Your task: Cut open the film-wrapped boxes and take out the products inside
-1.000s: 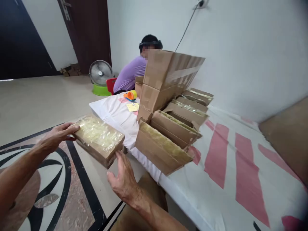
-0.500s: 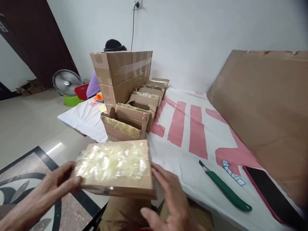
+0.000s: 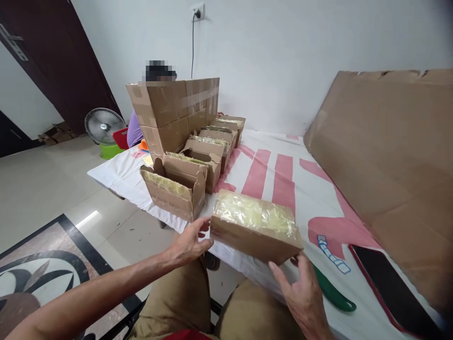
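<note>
I hold a flat cardboard box (image 3: 255, 231) with a clear plastic-covered top between both hands, just above the near edge of the table (image 3: 311, 198). My left hand (image 3: 189, 243) grips its left end, thumb on top. My right hand (image 3: 300, 293) supports its near right corner from below. A green-handled knife (image 3: 331, 295) lies on the cloth, partly hidden behind the box and my right hand.
A row of similar open cardboard boxes (image 3: 177, 186) runs back along the table's left side beside a taller taped carton (image 3: 170, 111). A large cardboard sheet (image 3: 389, 156) leans at right. A dark phone (image 3: 389, 288) lies near it. Another person (image 3: 136, 127) sits behind the carton, near a fan (image 3: 101, 125).
Both hands have carried the box from over the floor at left rightward to the table's near edge. The view has swung right along with it.
</note>
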A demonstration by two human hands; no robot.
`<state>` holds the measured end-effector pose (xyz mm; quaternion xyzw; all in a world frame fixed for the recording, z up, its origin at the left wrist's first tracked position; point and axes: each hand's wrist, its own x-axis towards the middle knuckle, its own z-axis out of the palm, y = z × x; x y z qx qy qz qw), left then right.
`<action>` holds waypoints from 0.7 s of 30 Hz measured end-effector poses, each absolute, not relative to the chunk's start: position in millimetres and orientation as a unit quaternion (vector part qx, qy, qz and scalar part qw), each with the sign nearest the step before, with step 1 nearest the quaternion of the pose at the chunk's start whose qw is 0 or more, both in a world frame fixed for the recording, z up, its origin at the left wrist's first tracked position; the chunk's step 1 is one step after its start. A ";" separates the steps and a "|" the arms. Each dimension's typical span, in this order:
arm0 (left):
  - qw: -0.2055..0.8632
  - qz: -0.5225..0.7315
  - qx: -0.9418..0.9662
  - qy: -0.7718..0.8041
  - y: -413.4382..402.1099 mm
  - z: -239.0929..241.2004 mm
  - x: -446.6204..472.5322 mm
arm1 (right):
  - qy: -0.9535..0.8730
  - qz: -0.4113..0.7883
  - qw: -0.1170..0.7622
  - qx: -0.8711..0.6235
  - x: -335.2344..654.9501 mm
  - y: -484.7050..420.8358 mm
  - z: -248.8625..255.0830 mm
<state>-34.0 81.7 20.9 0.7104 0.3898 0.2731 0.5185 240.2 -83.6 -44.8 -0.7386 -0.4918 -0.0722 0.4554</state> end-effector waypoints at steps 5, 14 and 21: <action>0.458 0.327 0.650 0.511 111.2 -19.2 -89.0 | -0.451 0.009 0.464 -0.763 258.8 -79.2 -67.9; 0.347 0.466 0.607 0.543 157.3 -45.8 -104.7 | -0.442 0.236 0.519 -0.693 248.2 -46.2 -52.7; 0.345 0.484 0.609 0.525 157.1 -43.9 -84.2 | -0.422 0.242 0.522 -0.700 247.6 -51.2 -54.5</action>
